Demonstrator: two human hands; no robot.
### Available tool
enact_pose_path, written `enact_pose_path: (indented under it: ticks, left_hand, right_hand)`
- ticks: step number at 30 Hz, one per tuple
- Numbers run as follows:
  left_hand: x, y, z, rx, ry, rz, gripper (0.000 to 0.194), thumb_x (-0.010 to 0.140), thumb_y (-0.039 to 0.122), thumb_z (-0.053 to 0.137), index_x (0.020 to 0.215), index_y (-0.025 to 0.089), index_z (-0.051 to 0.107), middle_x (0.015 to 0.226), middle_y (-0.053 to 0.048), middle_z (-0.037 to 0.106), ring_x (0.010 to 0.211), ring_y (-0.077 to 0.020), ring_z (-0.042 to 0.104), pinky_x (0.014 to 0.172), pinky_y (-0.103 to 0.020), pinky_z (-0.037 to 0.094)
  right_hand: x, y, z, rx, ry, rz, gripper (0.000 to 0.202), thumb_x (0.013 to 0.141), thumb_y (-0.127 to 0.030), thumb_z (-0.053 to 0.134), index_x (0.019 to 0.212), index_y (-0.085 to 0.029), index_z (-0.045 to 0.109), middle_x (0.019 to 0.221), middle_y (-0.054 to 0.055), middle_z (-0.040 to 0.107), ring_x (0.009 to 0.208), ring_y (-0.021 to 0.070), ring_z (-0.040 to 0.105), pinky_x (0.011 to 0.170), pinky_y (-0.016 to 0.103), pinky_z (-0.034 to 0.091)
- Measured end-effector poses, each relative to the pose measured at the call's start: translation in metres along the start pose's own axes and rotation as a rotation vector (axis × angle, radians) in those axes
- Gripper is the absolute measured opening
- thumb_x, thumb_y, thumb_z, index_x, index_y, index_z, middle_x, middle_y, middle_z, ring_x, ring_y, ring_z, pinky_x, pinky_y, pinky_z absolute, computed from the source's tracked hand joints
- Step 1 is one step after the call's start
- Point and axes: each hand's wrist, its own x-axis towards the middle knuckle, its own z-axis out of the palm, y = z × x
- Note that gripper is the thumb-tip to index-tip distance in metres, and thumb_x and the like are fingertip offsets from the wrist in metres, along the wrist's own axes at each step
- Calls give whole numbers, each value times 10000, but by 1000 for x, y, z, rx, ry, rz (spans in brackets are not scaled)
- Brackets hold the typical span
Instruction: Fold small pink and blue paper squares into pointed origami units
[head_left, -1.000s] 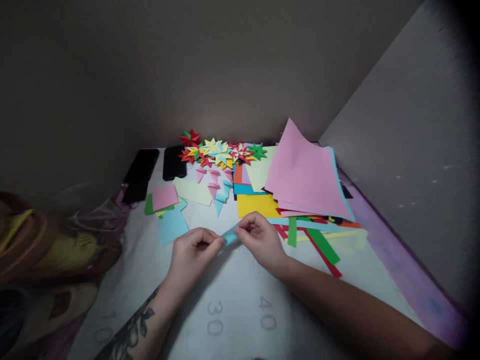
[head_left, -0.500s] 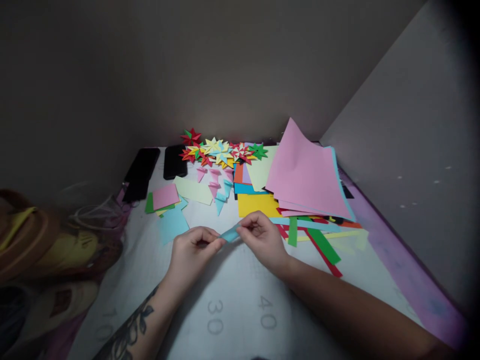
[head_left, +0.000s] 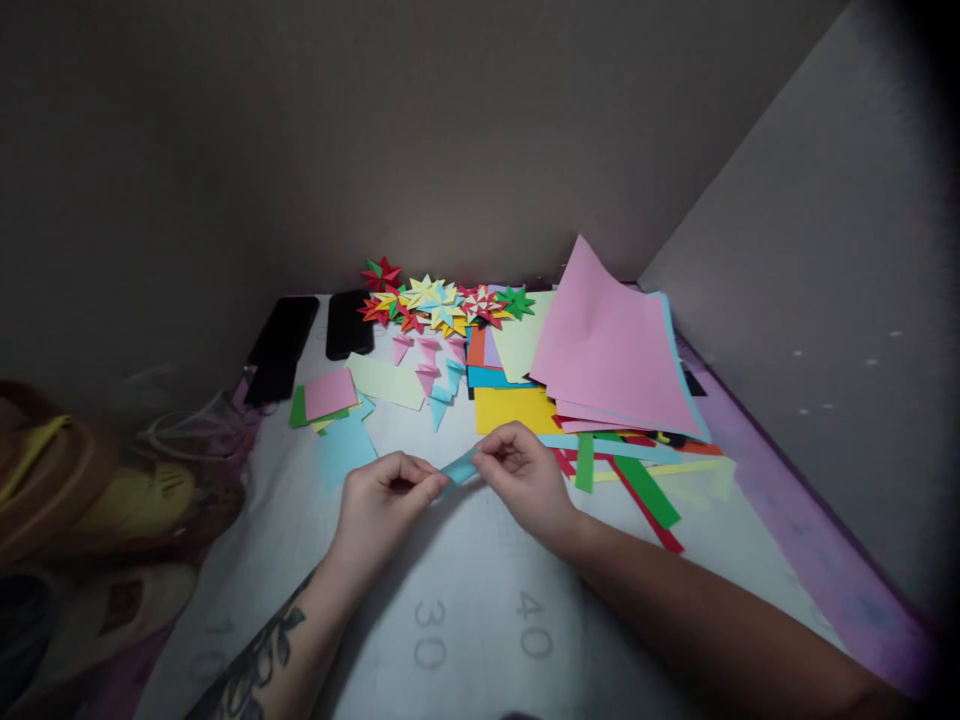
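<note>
A small folded piece of light blue paper (head_left: 460, 470) is stretched between my two hands above the white mat. My left hand (head_left: 390, 500) pinches its left end between thumb and fingers. At the other end, my right hand (head_left: 529, 485) pinches it the same way. The fingertips cover both ends of the paper. Just beyond my hands lie folded blue paper pieces (head_left: 441, 402) and folded pink paper pieces (head_left: 427, 378). Left of them is a flat light blue sheet (head_left: 349, 452), close to my left hand.
Folded paper stars (head_left: 435, 300) are heaped at the back. Large pink sheets (head_left: 611, 345) lie at the right, above green and red strips (head_left: 649, 495). Two dark phones (head_left: 350, 325) rest at the back left. A pale green sheet (head_left: 386, 380) and a pink square (head_left: 330, 393) lie nearer.
Almost nothing differs. Both hands keep their pinch on the light blue paper, and my left fingers have shifted very slightly.
</note>
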Motion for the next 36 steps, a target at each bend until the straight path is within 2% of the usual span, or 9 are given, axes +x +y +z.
enact_pose_path:
  ticks: [5,8,15,18,20,22,27,32,36]
  left_hand:
    - [0,-1,1,-14,-8,-19,229,692,265,699,561,162,543,672,-18,662,629,-121,596,596,-226,449]
    - [2,-4,1,-65,-14,-47,222,709,272,684,648,181,491,640,22,626,590,-105,563,566,-212,430]
    - [5,-9,-2,66,-145,-32,129,765,264,614,782,192,509,655,40,595,610,-108,546,561,-203,392]
    - [5,-8,0,44,-80,-34,136,761,269,617,758,186,509,664,31,598,613,-111,552,569,-208,397]
    - [5,-7,2,-11,3,-43,151,756,274,625,751,184,504,661,33,594,605,-107,550,569,-206,400]
    - [5,-6,6,-63,61,-54,161,748,276,635,762,183,504,654,39,585,591,-101,544,562,-201,402]
    - [1,-4,11,-110,74,-58,169,744,272,645,765,180,504,653,43,576,592,-92,541,564,-192,403]
    - [2,-8,12,-122,58,-79,173,750,278,634,774,182,492,631,48,565,561,-86,522,533,-188,386]
    - [0,-12,16,-136,-20,-19,283,729,242,640,952,193,474,793,7,625,712,-124,600,630,-225,453]
  right_hand:
    - [0,0,0,0,-2,2,96,766,-186,619,775,-216,528,743,-15,561,685,133,545,630,260,435]
    - [1,1,0,-12,-3,9,100,763,-174,609,775,-215,519,730,-23,547,674,128,534,618,251,427]
    - [6,-2,0,-19,8,55,116,749,-173,601,753,-210,492,689,-37,510,635,115,510,590,234,418]
    - [8,-3,1,79,-23,90,197,730,-218,641,868,-218,501,748,-25,538,687,124,543,630,241,449]
    - [8,-1,3,165,-101,128,353,696,-246,688,990,-227,494,832,-8,565,745,137,565,657,253,470]
    - [6,2,6,165,-186,167,393,676,-266,716,1012,-219,517,864,6,584,765,146,567,655,259,475]
    - [3,4,9,-19,-194,228,140,732,-286,657,788,-174,594,728,-5,585,683,136,529,624,255,444]
    - [6,-3,5,-10,-94,207,258,709,-284,654,579,-183,455,580,-58,434,556,97,415,533,225,336]
    - [6,-7,5,-40,-105,169,234,695,-245,660,558,-180,481,620,-47,450,600,109,443,572,236,352]
